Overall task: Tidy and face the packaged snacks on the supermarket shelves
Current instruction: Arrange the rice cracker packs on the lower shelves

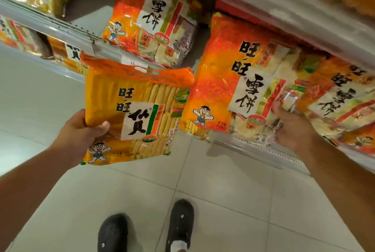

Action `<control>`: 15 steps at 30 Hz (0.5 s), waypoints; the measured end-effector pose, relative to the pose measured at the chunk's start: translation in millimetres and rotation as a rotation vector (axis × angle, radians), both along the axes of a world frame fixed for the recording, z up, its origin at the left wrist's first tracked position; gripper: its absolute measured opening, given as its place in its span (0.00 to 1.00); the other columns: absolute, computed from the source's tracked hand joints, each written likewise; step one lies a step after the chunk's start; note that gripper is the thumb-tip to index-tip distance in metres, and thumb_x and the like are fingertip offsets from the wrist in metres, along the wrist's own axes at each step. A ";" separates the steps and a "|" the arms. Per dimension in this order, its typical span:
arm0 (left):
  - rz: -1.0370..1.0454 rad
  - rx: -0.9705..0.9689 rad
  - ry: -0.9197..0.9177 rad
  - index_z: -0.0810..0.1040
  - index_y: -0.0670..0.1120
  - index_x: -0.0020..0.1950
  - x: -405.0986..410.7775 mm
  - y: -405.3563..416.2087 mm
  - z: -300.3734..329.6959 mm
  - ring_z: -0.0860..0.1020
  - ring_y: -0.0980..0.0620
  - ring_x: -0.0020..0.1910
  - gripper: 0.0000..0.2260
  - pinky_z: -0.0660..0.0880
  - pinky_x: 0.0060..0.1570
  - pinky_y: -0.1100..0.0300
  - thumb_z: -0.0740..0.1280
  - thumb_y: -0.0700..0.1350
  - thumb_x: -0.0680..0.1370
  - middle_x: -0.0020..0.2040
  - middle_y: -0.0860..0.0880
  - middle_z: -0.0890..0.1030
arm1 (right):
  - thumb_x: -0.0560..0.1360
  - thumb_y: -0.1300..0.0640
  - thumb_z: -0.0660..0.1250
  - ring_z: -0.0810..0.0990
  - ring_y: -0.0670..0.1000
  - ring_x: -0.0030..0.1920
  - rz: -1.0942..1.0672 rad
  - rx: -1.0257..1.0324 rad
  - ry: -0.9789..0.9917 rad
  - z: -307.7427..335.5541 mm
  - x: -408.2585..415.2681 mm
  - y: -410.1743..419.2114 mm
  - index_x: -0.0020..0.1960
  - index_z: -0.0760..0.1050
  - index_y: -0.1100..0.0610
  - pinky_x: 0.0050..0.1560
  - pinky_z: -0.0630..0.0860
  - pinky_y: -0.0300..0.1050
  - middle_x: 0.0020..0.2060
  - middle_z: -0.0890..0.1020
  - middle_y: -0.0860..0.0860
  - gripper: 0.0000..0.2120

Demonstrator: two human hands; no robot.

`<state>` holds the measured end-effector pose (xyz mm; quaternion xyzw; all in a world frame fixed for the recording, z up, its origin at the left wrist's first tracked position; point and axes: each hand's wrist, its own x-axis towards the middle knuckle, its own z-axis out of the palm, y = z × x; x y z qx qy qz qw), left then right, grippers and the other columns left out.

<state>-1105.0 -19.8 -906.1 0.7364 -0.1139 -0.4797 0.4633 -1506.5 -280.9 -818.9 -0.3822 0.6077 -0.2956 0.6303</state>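
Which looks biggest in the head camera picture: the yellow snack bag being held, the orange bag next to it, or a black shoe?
1. Orange bag
2. Yellow snack bag, only slightly smaller and nearer the camera, so these two are unsure
3. Black shoe, clearly smallest

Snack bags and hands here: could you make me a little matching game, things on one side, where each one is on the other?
Things:
1. yellow snack bag
2. orange snack bag
3. black shoes
4. right hand

Places:
A. on the tiled floor
B. gripped in the left hand, off the shelf
C. touching the orange bag's lower edge
D. standing on the shelf

Pairs: 1-B, 2-D, 3-A, 4-C
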 end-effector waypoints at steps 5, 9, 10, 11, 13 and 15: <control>0.113 0.015 0.050 0.77 0.57 0.58 -34.8 15.2 -9.9 0.83 0.38 0.50 0.19 0.77 0.52 0.34 0.75 0.50 0.69 0.52 0.47 0.84 | 0.66 0.51 0.75 0.84 0.49 0.51 -0.069 0.084 -0.047 -11.3 32.1 -46.7 0.59 0.77 0.52 0.50 0.80 0.50 0.50 0.85 0.47 0.22; 0.220 0.023 0.143 0.74 0.53 0.65 -61.8 24.9 -20.1 0.81 0.38 0.53 0.28 0.75 0.55 0.33 0.74 0.50 0.66 0.56 0.46 0.83 | 0.63 0.47 0.73 0.81 0.45 0.29 -0.007 0.054 -0.052 -12.6 47.4 -65.1 0.46 0.76 0.51 0.28 0.77 0.41 0.32 0.82 0.45 0.15; 0.249 0.032 0.164 0.73 0.54 0.66 -66.4 30.2 -23.0 0.81 0.38 0.53 0.28 0.75 0.55 0.33 0.74 0.50 0.66 0.56 0.47 0.83 | 0.62 0.45 0.74 0.80 0.46 0.27 0.007 0.055 -0.017 -14.5 49.3 -68.1 0.48 0.76 0.52 0.27 0.76 0.42 0.31 0.81 0.46 0.19; 0.263 0.043 0.178 0.73 0.55 0.67 -70.9 35.9 -26.3 0.81 0.38 0.53 0.29 0.75 0.54 0.33 0.73 0.50 0.66 0.56 0.47 0.83 | 0.61 0.44 0.74 0.81 0.47 0.28 0.011 0.052 0.005 -17.9 50.1 -72.3 0.51 0.76 0.52 0.28 0.76 0.43 0.33 0.81 0.47 0.23; 0.271 0.080 0.190 0.72 0.56 0.67 -83.7 46.8 -33.4 0.81 0.37 0.53 0.29 0.75 0.54 0.31 0.73 0.50 0.67 0.57 0.47 0.83 | 0.61 0.43 0.75 0.82 0.49 0.32 0.003 0.034 -0.005 -22.5 51.7 -79.8 0.59 0.75 0.52 0.30 0.76 0.45 0.39 0.83 0.48 0.30; 0.262 0.108 0.205 0.73 0.55 0.66 -98.9 53.2 -38.0 0.82 0.36 0.51 0.28 0.75 0.53 0.31 0.73 0.49 0.67 0.56 0.45 0.83 | 0.60 0.42 0.76 0.80 0.49 0.34 -0.006 0.004 -0.013 -24.1 51.7 -84.0 0.62 0.73 0.51 0.31 0.76 0.44 0.40 0.82 0.47 0.33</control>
